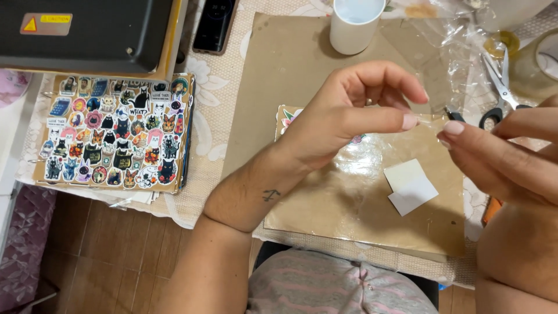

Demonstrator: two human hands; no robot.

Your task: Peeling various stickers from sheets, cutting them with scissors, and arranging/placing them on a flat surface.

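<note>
My left hand (349,116) and my right hand (505,154) are raised over a brown cardboard sheet (296,64). Between their fingertips they pinch a small piece of clear film or tape (429,120), stretched between thumb and forefinger of each hand. Below the hands lies a board covered in shiny clear plastic (354,203), with two small white paper squares (411,186) resting on it. A colourful sticker edge peeks out under my left hand.
A sheet of several cat stickers (113,134) lies at the left. A black machine (87,29) and a phone (214,26) sit at the back, a white cup (354,26) beyond the cardboard. Scissors (500,87), crumpled clear plastic and a tape roll (537,61) lie at the right.
</note>
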